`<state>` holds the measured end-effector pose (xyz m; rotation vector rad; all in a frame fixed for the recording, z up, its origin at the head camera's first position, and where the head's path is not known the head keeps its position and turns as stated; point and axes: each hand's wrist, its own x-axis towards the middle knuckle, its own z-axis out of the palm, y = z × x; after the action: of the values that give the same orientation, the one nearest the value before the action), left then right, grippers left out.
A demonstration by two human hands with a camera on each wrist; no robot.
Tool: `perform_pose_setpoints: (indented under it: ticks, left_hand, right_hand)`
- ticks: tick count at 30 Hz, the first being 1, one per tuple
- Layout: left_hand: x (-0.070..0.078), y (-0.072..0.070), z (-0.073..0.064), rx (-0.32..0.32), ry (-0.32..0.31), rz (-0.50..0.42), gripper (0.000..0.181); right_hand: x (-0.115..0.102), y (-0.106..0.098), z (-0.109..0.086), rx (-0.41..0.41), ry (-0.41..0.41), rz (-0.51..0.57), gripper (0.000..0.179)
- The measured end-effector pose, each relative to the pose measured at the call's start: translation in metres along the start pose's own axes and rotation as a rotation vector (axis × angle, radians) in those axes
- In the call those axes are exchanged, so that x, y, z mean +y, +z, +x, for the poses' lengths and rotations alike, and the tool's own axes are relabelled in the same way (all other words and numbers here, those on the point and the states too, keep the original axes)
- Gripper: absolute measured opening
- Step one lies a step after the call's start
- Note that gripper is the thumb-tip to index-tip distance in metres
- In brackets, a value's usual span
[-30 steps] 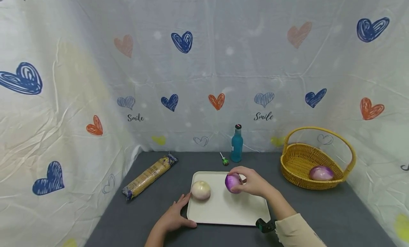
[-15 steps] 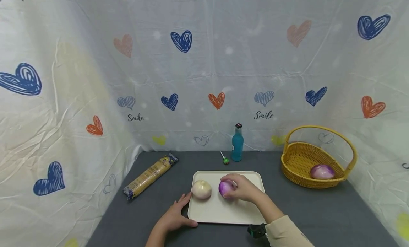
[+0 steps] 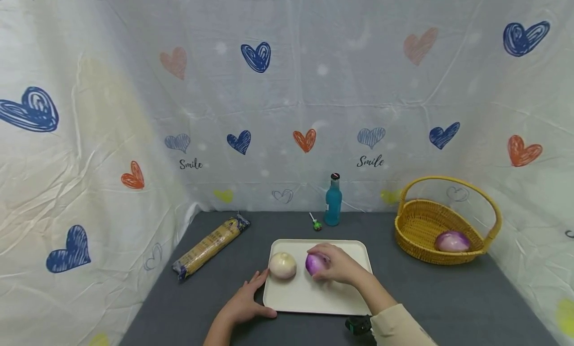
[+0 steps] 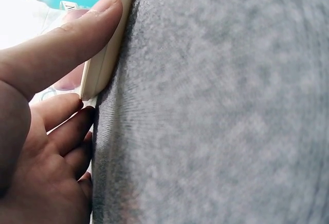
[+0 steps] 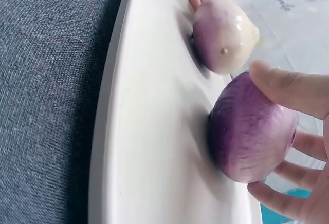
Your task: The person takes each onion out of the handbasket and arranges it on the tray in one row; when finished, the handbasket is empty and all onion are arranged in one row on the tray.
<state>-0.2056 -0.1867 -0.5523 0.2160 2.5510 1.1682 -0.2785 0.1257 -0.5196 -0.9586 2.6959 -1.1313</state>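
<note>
My right hand point(image 3: 343, 267) grips a purple onion point(image 3: 314, 265) over the middle of a cream tray point(image 3: 314, 300). In the right wrist view, thumb and fingertips sit on opposite sides of this onion point(image 5: 249, 131), which is at or just above the tray surface; I cannot tell which. A paler onion point(image 3: 283, 266) lies on the tray's left side. My left hand point(image 3: 244, 302) touches the tray's front left corner, fingers along the left side and thumb by the front edge. The left wrist view has the thumb point(image 4: 77, 41) beside the tray rim point(image 4: 103, 72).
A yellow wicker basket point(image 3: 412, 247) with another purple onion point(image 3: 452, 241) inside stands at the right. Behind the tray are a blue bottle point(image 3: 333, 204) and a green lollipop point(image 3: 317, 225). A long yellow packet point(image 3: 210, 246) lies at the left of the grey tabletop point(image 3: 448, 306).
My right hand has carried the purple onion leftward and slightly down toward the paler onion, barely moving in the last half second. The left hand has stayed at the tray corner.
</note>
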Motion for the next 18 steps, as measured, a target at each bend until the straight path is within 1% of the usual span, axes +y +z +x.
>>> perform_pose_setpoints:
  ticks: [6,11,15,18]
  left_hand:
    - [0.001,0.001,0.0,0.002,0.001,-0.003,0.114]
    - [0.001,0.0,0.0,0.0,-0.002,-0.004,0.113]
    - [0.0,0.0,0.001,-0.005,-0.002,-0.004,0.113]
    - [-0.001,0.0,0.001,-0.002,-0.002,0.0,0.113]
  right_hand:
    - [0.0,0.001,0.0,-0.001,0.003,0.006,0.064]
    - [-0.003,-0.002,-0.001,-0.005,0.012,0.013,0.065]
    - [-0.005,-0.008,-0.003,0.002,0.012,0.005,0.064]
    - [-0.007,-0.017,-0.004,0.01,0.018,0.011,0.062]
